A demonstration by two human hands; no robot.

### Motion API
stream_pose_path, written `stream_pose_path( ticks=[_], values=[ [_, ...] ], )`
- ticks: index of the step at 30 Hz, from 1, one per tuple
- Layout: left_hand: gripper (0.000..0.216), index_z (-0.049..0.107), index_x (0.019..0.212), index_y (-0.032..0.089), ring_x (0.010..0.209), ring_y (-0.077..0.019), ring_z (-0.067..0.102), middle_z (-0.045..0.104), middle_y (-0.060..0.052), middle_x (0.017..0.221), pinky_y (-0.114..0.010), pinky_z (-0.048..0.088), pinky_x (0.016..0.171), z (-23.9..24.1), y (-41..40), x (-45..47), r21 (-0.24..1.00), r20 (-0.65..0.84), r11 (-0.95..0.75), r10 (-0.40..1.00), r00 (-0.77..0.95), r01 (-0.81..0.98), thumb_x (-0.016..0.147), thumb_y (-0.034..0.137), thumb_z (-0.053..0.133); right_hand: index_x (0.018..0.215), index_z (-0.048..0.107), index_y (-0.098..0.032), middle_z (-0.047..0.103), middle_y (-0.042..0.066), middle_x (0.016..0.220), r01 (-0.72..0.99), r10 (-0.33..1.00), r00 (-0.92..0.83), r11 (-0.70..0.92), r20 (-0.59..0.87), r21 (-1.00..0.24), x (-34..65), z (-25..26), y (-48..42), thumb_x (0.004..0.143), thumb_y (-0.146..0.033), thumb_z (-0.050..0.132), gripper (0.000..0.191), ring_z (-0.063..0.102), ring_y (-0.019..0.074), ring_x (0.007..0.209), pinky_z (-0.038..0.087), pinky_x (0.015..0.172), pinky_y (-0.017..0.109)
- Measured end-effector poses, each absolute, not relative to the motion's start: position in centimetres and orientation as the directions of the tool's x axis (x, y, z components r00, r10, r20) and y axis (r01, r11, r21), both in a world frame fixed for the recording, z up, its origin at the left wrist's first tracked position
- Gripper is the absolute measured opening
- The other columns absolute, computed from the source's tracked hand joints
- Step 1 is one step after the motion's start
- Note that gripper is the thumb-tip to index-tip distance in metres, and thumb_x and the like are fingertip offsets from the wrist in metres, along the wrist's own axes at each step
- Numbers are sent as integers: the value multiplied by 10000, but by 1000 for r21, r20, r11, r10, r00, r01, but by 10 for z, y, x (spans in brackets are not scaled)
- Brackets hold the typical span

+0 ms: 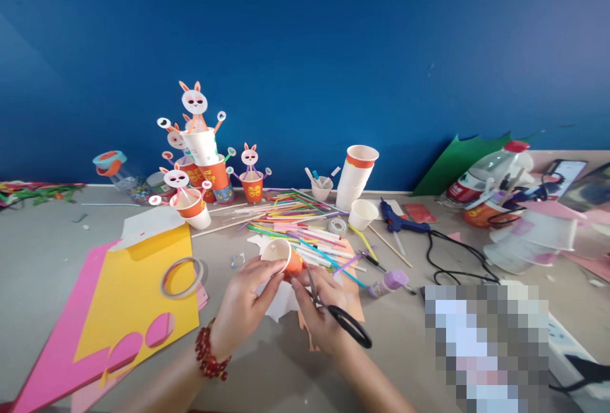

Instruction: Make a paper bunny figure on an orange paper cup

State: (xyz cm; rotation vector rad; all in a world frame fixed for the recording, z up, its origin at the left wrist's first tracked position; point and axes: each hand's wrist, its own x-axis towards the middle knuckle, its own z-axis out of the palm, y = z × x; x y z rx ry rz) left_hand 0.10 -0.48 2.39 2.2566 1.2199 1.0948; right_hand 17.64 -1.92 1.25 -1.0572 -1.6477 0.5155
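My left hand (245, 302), with a red bead bracelet on its wrist, holds a small orange and white paper cup (282, 255) on its side, fingers closed round the rim. My right hand (320, 311) grips black-handled scissors (340, 318), whose blades reach up to the cup's orange side. Both hands are low in the middle of the view, above white paper scraps (281, 302) on the grey table (42, 254).
Yellow and pink foam sheets (128, 292) and a tape ring (182, 277) lie left. Behind are bunny cup figures (200, 165), loose coloured straws (295, 222), stacked cups (355, 175), a blue glue gun (398, 222) with its cord, a glue stick (388, 283) and a bottle (490, 175).
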Motion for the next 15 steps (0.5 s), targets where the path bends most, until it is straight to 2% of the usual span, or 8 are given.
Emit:
stream_pose_path(
  ticks=[3,6,9,11,13,15],
  values=[
    [266,614,1181,246,1007,-188,679,739,-35,1069,-388,438,1027,18,-8,6,548,529,-611,782,330,571,948,148,531,795,647,-219,673,44,744,308,887,30,431,461,-848,174,7,-22,910,-267,578,142,643,215,751,506,729,334],
    [346,568,1238,245,1046,-185,660,728,-37,1092,-418,389,1068,11,-9,9,469,604,-659,725,331,587,937,84,517,823,673,-207,687,38,742,108,969,92,221,231,-969,169,3,-25,931,-355,573,209,650,194,713,513,662,299],
    [412,533,1292,243,1105,-199,626,700,-59,1147,-460,348,1102,6,-8,10,427,654,-708,671,348,563,928,52,508,797,673,-199,687,30,706,-38,991,103,92,88,-995,166,2,-28,937,-396,566,265,661,189,709,513,638,279],
    [361,552,1253,234,1098,-204,615,672,-77,1148,-422,419,1042,6,-7,11,482,660,-703,684,312,522,931,75,514,825,674,-200,702,34,750,-29,988,85,134,132,-991,167,2,-28,939,-378,571,235,670,193,744,517,673,283],
    [250,577,1158,217,1039,-194,619,649,-77,1081,-344,495,921,9,-6,12,587,639,-644,741,209,490,936,114,525,874,673,-204,711,39,812,60,964,63,254,258,-965,168,2,-27,942,-326,573,172,667,192,768,513,707,293],
    [146,575,1062,210,968,-176,622,633,-54,989,-293,510,844,12,-7,13,671,591,-569,797,120,475,938,143,535,895,666,-209,704,41,834,184,914,36,391,403,-902,170,1,-26,943,-255,564,122,657,196,793,502,739,307]
  ],
)
